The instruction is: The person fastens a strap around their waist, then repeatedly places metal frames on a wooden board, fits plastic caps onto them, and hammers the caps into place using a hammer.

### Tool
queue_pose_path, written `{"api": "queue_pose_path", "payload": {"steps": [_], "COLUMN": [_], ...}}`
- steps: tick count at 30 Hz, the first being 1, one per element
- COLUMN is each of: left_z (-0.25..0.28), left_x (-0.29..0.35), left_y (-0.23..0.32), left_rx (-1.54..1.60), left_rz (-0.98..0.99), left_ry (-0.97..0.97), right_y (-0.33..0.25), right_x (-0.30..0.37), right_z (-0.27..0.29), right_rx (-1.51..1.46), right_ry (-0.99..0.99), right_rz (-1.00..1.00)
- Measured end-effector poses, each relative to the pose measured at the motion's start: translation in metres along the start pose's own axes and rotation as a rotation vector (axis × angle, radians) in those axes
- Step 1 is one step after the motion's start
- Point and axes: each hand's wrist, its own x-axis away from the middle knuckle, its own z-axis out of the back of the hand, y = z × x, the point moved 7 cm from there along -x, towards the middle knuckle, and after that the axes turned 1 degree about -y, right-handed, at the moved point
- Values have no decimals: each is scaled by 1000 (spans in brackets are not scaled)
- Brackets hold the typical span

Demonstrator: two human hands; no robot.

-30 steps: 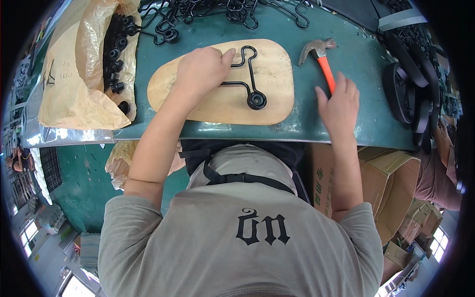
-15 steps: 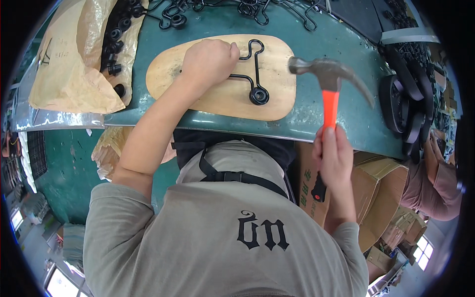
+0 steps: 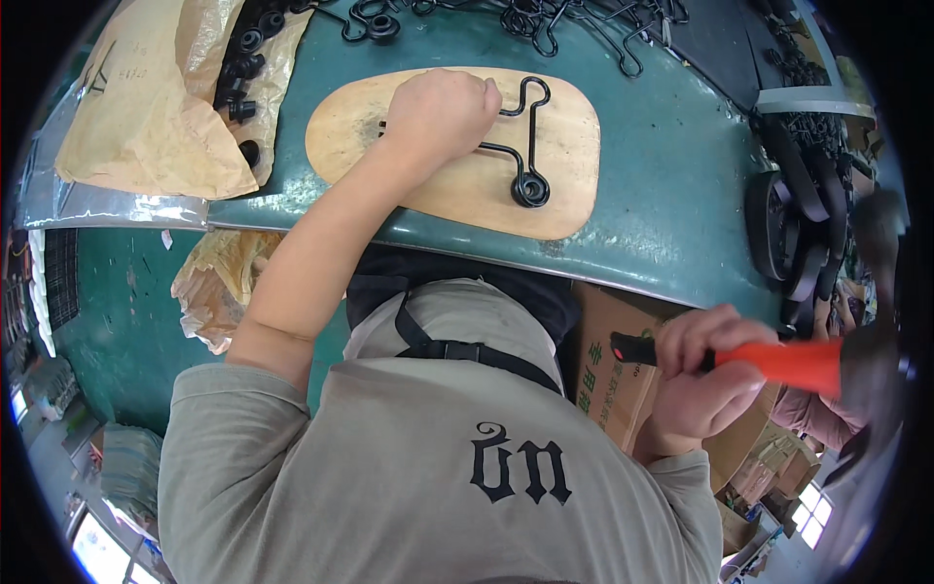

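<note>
A rounded wooden board lies on the green table. On it rests a bent black metal rod, with a round black bushing at its near-right bend. My left hand is closed in a fist around the rod's left part, which it hides. Off to the right, beyond the table's front edge, my right hand grips a claw hammer by its orange and black handle. The hammer lies nearly sideways, its metal head at the far right and smeared by motion.
A brown paper bag with several black rubber bushings lies at the left. More bent black rods line the back of the table. Black curved parts stand at the right edge. A cardboard box sits below, and another person's sleeve shows beyond.
My right hand has swung the hammer away from the board, outward to the right and down, tipping it from upright to sideways. My left hand keeps its hold on the rod.
</note>
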Motion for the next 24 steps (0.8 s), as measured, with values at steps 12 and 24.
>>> {"api": "queue_pose_path", "payload": {"steps": [12,24], "left_z": [-6,29], "left_x": [-15,12], "left_y": [-1,-14], "left_rx": [-33,184], "left_rz": [-4,93], "left_ry": [-123,-9], "right_y": [63,110], "right_x": [-27,-91], "right_z": [36,119], "right_rx": [871,1645], "right_ry": [-66,87], "right_rz": [-280,-181]}}
